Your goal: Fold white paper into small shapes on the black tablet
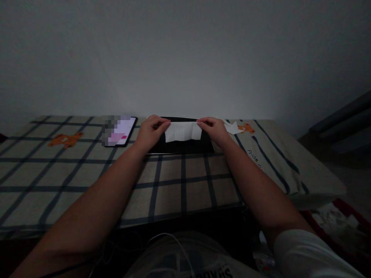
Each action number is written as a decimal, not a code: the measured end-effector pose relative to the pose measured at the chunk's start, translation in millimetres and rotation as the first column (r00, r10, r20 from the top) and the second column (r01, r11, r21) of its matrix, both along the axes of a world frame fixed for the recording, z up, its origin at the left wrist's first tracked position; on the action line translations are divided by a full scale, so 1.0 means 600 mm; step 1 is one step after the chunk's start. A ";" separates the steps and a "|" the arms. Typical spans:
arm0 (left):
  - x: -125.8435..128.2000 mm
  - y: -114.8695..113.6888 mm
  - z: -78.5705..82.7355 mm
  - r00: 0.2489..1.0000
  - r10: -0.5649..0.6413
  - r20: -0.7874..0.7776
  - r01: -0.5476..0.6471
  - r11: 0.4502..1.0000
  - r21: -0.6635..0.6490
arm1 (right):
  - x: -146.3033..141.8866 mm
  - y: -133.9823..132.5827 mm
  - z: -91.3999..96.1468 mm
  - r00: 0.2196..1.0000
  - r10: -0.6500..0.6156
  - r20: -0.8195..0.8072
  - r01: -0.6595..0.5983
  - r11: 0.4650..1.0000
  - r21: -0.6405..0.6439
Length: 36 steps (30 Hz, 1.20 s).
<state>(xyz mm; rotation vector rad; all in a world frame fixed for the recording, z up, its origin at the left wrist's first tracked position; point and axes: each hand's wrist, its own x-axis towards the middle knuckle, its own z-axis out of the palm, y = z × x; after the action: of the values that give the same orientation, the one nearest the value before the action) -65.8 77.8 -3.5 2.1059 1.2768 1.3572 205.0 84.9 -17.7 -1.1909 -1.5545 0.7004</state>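
A white sheet of paper [183, 132] with faint vertical creases hangs between my two hands. My left hand [151, 131] pinches its upper left corner, and my right hand [215, 129] pinches the upper right one. Beneath the paper lies a flat black rectangular thing [185, 148] with a thin pale edge; whether it is a board or a device I cannot tell. Just past my right hand, a white piece of folded paper [233, 127] with pointed corners rests on the cloth, partly hidden by the hand.
A phone [121, 132] with a lit screen lies left of my left hand. The checked tablecloth [171, 185] with orange bear prints covers the table, which meets a grey wall [185, 58] behind. A white cable [176, 239] hangs near my lap. At lower right stands a red-rimmed container [342, 204].
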 end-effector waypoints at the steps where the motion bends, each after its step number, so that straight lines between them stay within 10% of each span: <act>1: 0.000 0.001 0.000 1.000 -0.002 -0.021 0.002 1.000 0.010 | 0.000 0.000 0.001 1.000 0.001 0.002 -0.001 1.000 0.008; 9: -0.003 0.010 -0.012 0.971 0.041 -0.236 -0.008 0.990 0.142 | -0.004 -0.002 0.002 0.998 0.053 0.019 -0.055 0.996 0.072; 21: 0.004 -0.006 -0.006 0.995 -0.060 0.079 0.080 0.956 -0.283 | -0.002 -0.009 0.006 0.980 0.184 0.075 -0.188 0.981 0.052; 36: 0.008 -0.016 0.011 0.962 -0.271 0.044 0.262 0.860 -0.437 | -0.008 -0.021 0.016 0.912 0.330 0.243 -0.294 0.940 -0.173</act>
<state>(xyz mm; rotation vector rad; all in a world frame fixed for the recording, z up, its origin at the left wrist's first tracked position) -61.0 68.3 3.1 1.8889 1.1170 0.8362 200.2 72.4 -8.0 -1.1826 -1.9824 0.8913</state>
